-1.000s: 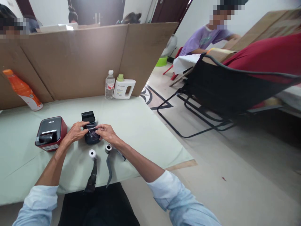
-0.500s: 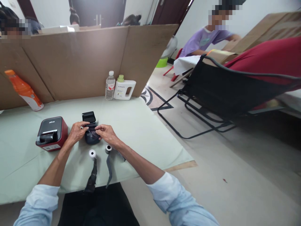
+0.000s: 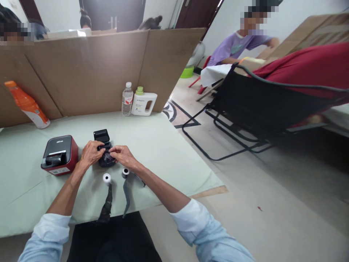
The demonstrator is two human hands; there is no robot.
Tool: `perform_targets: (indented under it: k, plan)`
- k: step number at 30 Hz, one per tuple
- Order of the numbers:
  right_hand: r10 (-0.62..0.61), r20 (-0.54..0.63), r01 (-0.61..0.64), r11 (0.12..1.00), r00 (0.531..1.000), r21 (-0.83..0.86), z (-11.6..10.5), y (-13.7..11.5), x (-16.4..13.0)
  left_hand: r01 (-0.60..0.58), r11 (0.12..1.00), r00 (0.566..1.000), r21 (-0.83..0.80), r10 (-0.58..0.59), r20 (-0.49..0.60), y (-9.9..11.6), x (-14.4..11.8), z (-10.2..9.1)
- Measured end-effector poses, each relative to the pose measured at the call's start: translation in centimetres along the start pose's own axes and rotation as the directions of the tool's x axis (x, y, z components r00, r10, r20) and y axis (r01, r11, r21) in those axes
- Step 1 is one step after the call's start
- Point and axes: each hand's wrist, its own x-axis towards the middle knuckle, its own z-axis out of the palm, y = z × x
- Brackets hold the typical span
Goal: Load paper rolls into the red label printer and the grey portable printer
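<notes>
Both hands (image 3: 106, 154) on open black printer (image 3: 104, 151) — fingertips inside.

- The small black printer (image 3: 103, 153) is mostly covered by the left hand (image 3: 89, 153) and right hand (image 3: 122, 156); what the fingertips pinch is too small to tell.
- Labels on the red printer (image 3: 59, 154) and white jug (image 3: 144, 103) are unreadable.
- The worktop (image 3: 169, 153) is cut off at the left edge.

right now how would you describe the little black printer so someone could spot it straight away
On the pale green table, near its front middle, both hands meet on the small black printer: left hand, right hand. Unlike the bigger red-sided printer to its left, it is all black with its lid flipped up.
</notes>
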Motion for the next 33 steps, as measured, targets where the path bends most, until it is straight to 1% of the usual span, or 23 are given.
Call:
perform_targets:
  k: [3,6,9,12,14,17,19,21,24,27,30,33]
  plan:
    - [-0.021,0.023,0.022,1.0,1.0,-0.015,0.1,0.0,0.0,0.031,0.999,0.999,0.02,-0.032,0.029,0.2,0.2,0.1]
    - [-0.043,0.046,0.046,0.997,0.998,-0.056,0.0,0.2,0.0,0.078,0.995,0.997,0.056,-0.078,0.01,0.3,0.5,0.6]
    - [-0.107,0.08,0.118,0.983,0.991,-0.144,-0.4,0.6,-0.1,0.078,0.994,0.997,0.073,-0.077,-0.015,0.2,0.8,1.2]
    - [-0.179,0.165,0.221,0.931,0.97,-0.291,-0.8,0.7,-0.5,0.07,0.991,0.998,0.111,-0.07,-0.005,-0.2,1.1,1.6]
    - [-0.23,0.224,0.307,0.851,0.947,-0.425,-1.0,0.6,-0.8,0.059,0.992,0.998,0.109,-0.06,0.003,-0.5,1.2,1.6]
    - [-0.299,0.291,0.418,0.653,0.909,-0.632,-1.1,0.2,-1.2,-0.002,1.0,1.0,0.03,0.002,0.018,-1.0,1.2,1.3]
    - [-0.308,0.322,0.442,0.524,0.895,-0.728,-1.0,0.0,-1.5,-0.039,0.999,0.999,-0.035,0.039,0.016,-1.3,0.9,1.0]
    - [-0.295,0.341,0.442,0.423,0.893,-0.791,-0.9,-0.3,-1.8,-0.041,0.995,0.999,-0.091,0.038,-0.031,-1.5,0.5,0.8]
    - [-0.263,0.351,0.422,0.303,0.899,-0.854,-0.7,-0.7,-2.1,0.028,0.987,0.991,-0.157,-0.047,-0.123,-1.6,-0.3,0.7]
    - [-0.26,0.365,0.421,0.21,0.894,-0.882,-0.6,-1.2,-2.1,0.122,0.971,0.977,-0.205,-0.154,-0.15,-1.9,-0.7,0.8]
    - [-0.316,0.395,0.453,0.139,0.863,-0.88,-0.5,-1.3,-1.9,0.213,0.942,0.955,-0.261,-0.258,-0.15,-2.6,-0.4,1.1]
    - [-0.382,0.429,0.498,0.098,0.818,-0.862,-0.6,-1.1,-1.7,0.28,0.88,0.93,-0.383,-0.348,-0.12,-3.7,0.4,1.8]
